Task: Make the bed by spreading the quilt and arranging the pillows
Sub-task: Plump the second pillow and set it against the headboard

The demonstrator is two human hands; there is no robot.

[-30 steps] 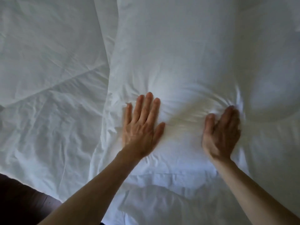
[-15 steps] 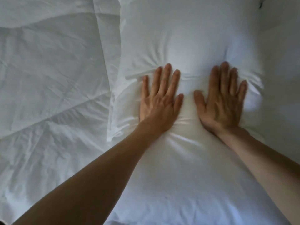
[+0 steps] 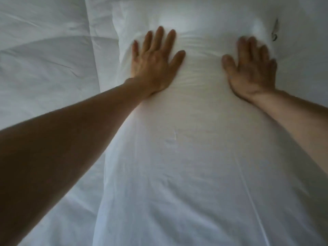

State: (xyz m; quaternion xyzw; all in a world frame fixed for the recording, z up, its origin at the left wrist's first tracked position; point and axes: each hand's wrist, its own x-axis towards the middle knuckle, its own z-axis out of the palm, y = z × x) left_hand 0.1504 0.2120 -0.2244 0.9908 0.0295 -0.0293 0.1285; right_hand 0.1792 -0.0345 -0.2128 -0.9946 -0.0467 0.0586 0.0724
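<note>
A long white cotton pillow (image 3: 204, 148) lay on the white quilt (image 3: 44, 68), its length running away from the person. The left hand (image 3: 154, 63) and right hand (image 3: 252, 68) pressed flat, fingers straight, holding nothing, side by side near its far end.

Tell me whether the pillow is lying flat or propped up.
Flat: the pillow lies on the quilt, both hands pressing it.

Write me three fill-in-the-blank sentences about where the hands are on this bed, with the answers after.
1. Both hands lie flat on the white ____.
2. The left hand has its fingers ____, not curled.
3. The quilt lies on the ____ side of the pillow in the picture.
The right hand is motion-blurred.

Missing words: pillow; straight; left
</note>
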